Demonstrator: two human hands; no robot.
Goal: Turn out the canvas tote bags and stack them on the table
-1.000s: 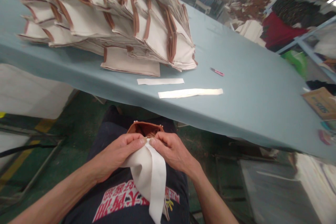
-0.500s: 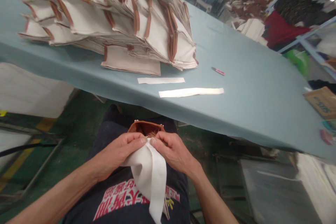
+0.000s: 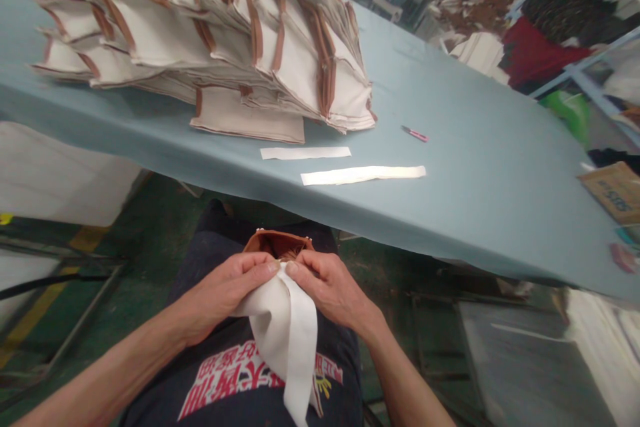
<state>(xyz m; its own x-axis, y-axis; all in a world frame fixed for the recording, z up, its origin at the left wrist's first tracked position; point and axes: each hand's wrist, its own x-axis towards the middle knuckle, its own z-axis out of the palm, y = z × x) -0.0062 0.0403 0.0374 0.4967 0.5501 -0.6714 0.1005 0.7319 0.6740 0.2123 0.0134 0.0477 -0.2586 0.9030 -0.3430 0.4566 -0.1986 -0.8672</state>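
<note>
Over my lap, my left hand (image 3: 227,290) and my right hand (image 3: 323,283) meet thumb to thumb, both pinched on the top end of a white fabric strip (image 3: 290,340). The strip hangs down in a fold over my dark shirt. Just beyond my fingertips sits a small brown leather pouch (image 3: 277,243), partly hidden by the hands. Whether the fingers also grip the pouch I cannot tell.
A blue-grey table (image 3: 475,167) runs ahead of me, with a tall stack of cream bags with brown trim (image 3: 210,33), two white strips (image 3: 363,175) (image 3: 305,153) and a small pink cutter (image 3: 415,134). A cardboard box (image 3: 613,190) lies at the right edge. Shelves with fabric stand far right.
</note>
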